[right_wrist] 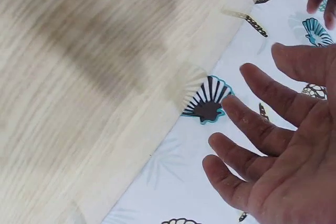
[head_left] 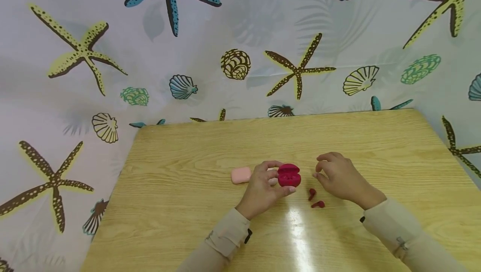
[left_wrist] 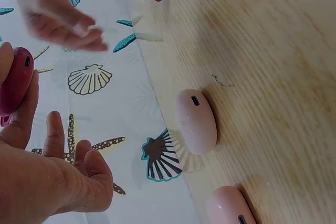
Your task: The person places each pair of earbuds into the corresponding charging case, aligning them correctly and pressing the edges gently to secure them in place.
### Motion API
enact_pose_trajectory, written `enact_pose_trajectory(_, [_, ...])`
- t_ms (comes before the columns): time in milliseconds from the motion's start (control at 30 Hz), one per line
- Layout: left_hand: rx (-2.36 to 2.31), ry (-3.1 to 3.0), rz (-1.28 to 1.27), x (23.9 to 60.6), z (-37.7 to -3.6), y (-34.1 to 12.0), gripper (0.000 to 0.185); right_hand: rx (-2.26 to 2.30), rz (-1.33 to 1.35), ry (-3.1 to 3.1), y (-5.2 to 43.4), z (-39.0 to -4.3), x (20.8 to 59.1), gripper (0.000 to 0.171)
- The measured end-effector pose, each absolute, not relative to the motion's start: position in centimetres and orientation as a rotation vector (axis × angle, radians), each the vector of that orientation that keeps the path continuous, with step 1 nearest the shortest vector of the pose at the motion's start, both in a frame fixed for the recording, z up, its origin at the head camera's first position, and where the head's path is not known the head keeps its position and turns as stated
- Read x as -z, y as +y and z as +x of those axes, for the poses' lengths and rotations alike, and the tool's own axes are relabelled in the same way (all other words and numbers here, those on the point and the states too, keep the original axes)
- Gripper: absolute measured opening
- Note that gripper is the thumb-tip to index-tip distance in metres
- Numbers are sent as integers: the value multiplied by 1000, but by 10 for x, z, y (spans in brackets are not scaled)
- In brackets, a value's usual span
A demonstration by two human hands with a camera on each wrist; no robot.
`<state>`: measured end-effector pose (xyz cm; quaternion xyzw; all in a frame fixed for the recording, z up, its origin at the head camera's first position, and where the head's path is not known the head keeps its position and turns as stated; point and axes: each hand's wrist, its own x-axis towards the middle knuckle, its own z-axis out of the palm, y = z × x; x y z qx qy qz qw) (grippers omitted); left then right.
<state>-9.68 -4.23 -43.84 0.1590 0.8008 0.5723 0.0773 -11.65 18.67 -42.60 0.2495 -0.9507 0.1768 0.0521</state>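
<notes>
My left hand (head_left: 261,190) grips a red earbud charging case (head_left: 289,180) between thumb and fingers, its hinged lid raised. In the left wrist view the same case (left_wrist: 17,82) shows its back with a small port. Two red earbuds (head_left: 312,194) lie on the table just right of the case, and the lower earbud (head_left: 318,204) points sideways. Above and to the right of them hovers my right hand (head_left: 340,176), fingers loosely bent and holding nothing; the right wrist view shows its fingers (right_wrist: 257,129) spread.
Left of my left hand sits a pink case (head_left: 241,175) on the wooden table (head_left: 180,222). A paler pink case (left_wrist: 196,121) stands beside it, mostly hidden behind my left hand in the head view. A cloth (head_left: 210,26) printed with starfish and shells hangs behind the table.
</notes>
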Motion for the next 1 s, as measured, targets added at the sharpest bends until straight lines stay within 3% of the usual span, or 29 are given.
enact_pose_trajectory(167, [-1674, 2434, 458, 436, -99, -42, 24, -500, 784, -3010, 194, -117, 446, 2])
enact_pose_trajectory(400, [-1736, 2352, 420, 438, -102, -40, 45, -615, 943, -3022, 200, -118, 462, 27])
enact_pose_trajectory(633, [-1758, 2361, 428, 437, -102, -39, 25, -662, 978, -3060, 204, -119, 471, 19])
enact_pose_trajectory(867, [-1814, 2288, 380, 438, -106, -37, 44, -633, 976, -3046, 205, -123, 473, 19])
enact_pose_trajectory(1000, [-1812, 2288, 362, 438, -108, -36, 40, -623, 970, -3037, 206, -124, 475, 15])
